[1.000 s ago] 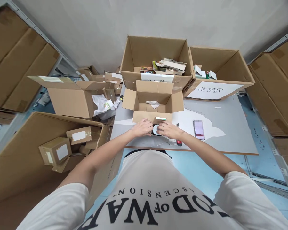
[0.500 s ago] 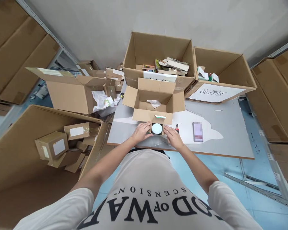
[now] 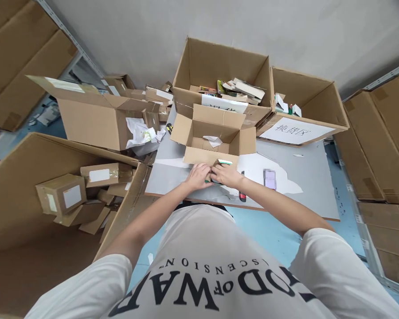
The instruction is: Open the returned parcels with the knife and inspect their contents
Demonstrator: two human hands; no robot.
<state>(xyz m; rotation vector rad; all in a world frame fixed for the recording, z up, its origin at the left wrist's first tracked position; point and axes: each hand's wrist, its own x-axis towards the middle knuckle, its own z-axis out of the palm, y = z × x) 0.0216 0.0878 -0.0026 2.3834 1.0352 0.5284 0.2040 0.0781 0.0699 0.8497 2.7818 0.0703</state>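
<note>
At the far left a large brown cardboard bin stands on the floor with small taped parcels with white labels lying inside. Behind it sits an open brown carton with crumpled white paper spilling from its right side.

On the grey tabletop the left hand lies at the near edge, its fingers curled over the left side of a small brown cardboard box with a green-and-white edge. The right hand meets it from the other side, fingers bent down over the top of the same box, so that most of the box is hidden between the two hands. The box rests on the tabletop, touching the front flap of a medium open brown shipping carton with a scrap of white paper inside.

Just right of the right wrist lies a red-and-black utility knife, and beyond it a phone lying flat. Along the back stand a tall open carton of books and, to its right, an open carton bearing a white paper sign.
</note>
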